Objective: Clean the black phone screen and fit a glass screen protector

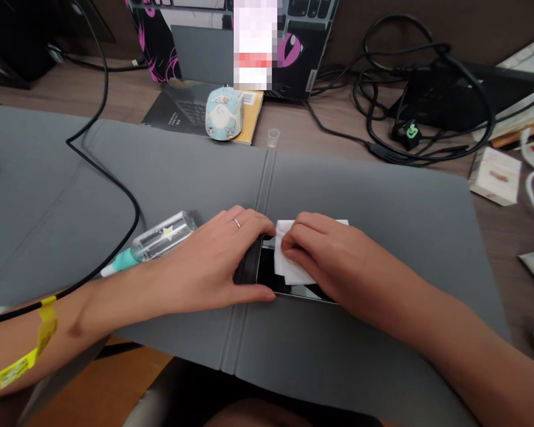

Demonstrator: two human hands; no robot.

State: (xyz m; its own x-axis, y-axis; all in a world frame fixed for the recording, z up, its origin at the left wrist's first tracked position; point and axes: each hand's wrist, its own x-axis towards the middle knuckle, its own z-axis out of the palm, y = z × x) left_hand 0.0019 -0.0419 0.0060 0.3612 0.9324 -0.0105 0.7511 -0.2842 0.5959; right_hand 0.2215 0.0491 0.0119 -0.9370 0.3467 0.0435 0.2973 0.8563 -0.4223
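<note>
A black phone (pixel 267 279) lies flat on the grey mat (pixel 382 237), screen up. My left hand (pixel 213 267) grips its left end, thumb on the near edge and fingers over the far edge, with a ring on one finger. My right hand (pixel 324 255) presses a folded white tissue (pixel 289 267) onto the screen with its fingers together. Most of the phone is hidden under both hands.
A clear spray bottle (pixel 155 240) with a teal cap lies left of my left hand. A black cable (pixel 102 172) curves over the mat. Behind the mat are a decorated mouse (pixel 223 114), a small clear cup (pixel 273 137), a laptop, tangled cables (pixel 409 118) and a small box (pixel 495 175).
</note>
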